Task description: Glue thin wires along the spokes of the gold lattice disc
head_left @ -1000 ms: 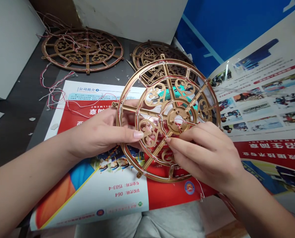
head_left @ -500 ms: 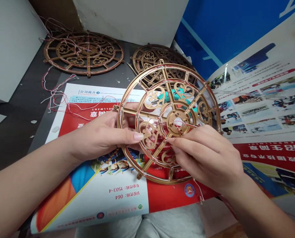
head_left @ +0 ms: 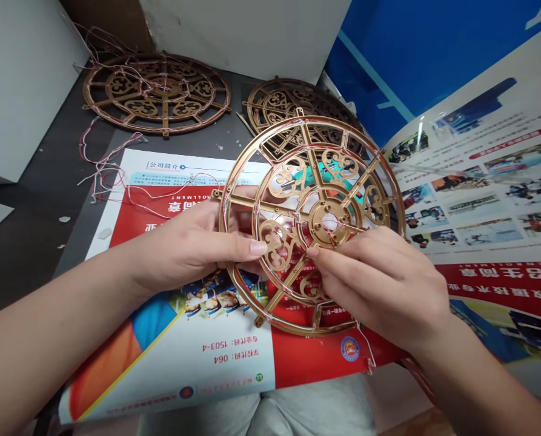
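Observation:
A round gold openwork frame (head_left: 292, 209), with spokes and scroll ornaments, is held tilted above a printed sheet. Thin red and white wires (head_left: 270, 278) run along its rings. My left hand (head_left: 197, 245) grips the left rim, thumb on the near face and the other fingers behind. My right hand (head_left: 379, 281) pinches at the inner ring just below the hub, on what seems to be the thin wire; its fingertips partly cover it. Behind the frame, a green object (head_left: 327, 172) shows through the openings.
Two more wired round frames lie at the back, one on the left (head_left: 156, 94) and one in the middle (head_left: 274, 100). Loose wires (head_left: 104, 169) tangle on the dark table (head_left: 47, 209) at left. White panels (head_left: 247, 36) and a curved printed sheet (head_left: 479, 181) enclose the area.
The view has shifted slightly. My right fingertips have moved a little up along the spoke toward the hub; my left hand keeps its hold on the rim.

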Demonstrator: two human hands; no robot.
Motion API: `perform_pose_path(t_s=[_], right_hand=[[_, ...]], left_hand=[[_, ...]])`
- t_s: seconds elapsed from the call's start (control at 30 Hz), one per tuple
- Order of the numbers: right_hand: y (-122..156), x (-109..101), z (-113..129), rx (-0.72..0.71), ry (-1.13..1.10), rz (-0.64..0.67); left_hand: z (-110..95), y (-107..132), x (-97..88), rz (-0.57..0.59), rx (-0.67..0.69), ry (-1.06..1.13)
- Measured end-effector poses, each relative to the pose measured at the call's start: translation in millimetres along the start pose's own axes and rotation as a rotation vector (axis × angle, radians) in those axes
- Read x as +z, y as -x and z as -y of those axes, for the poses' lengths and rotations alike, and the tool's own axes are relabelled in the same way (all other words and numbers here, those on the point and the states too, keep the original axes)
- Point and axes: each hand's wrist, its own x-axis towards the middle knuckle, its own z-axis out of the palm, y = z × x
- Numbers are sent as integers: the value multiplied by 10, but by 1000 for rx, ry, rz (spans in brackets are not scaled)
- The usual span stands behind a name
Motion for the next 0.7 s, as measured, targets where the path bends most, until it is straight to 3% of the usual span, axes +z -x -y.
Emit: perform_pose_path(t_s=[0.1, 0.23, 0.37, 0.7], right_hand=[[-116, -71, 59, 236, -118, -17], [-332, -193, 87, 530, -290, 132], [-458, -231, 86, 616, -292, 238], [-445, -165, 120, 657, -265, 235]], left_hand=[[11, -1, -2, 2, 7, -3], [22, -7, 6, 16, 12, -6], [32, 0, -4, 26, 25, -10], [29, -18, -13, 4, 42, -27]])
